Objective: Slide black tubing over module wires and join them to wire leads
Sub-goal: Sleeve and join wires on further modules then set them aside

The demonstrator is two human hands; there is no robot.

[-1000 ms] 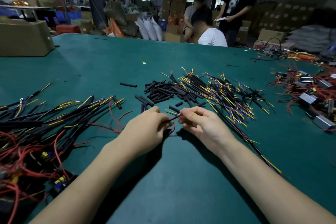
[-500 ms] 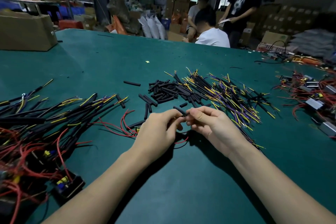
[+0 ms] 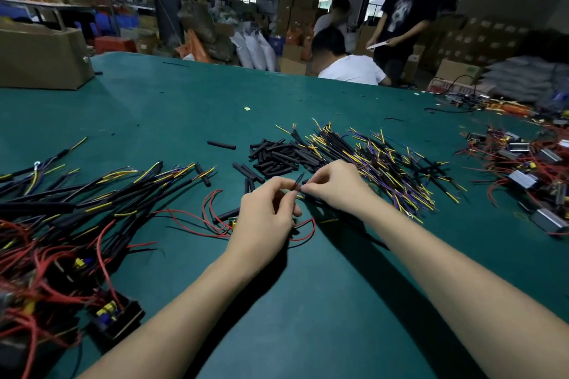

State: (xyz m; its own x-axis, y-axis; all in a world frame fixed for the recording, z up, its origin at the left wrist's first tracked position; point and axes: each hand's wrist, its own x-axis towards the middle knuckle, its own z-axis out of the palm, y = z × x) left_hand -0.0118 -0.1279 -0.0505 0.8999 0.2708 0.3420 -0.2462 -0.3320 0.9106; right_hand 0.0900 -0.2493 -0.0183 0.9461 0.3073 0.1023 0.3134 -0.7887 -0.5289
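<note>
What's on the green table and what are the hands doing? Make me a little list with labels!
table: green mat
left hand: pinches a thin wire
right hand: pinches a small black tube at the left fingertips
module: small board with red wires, partly hidden under the left hand
tube pile: short black pieces, behind the hands
lead pile: yellow and purple wires, right of the tubes
finished bundle: far left
metal parts: far right
</note>
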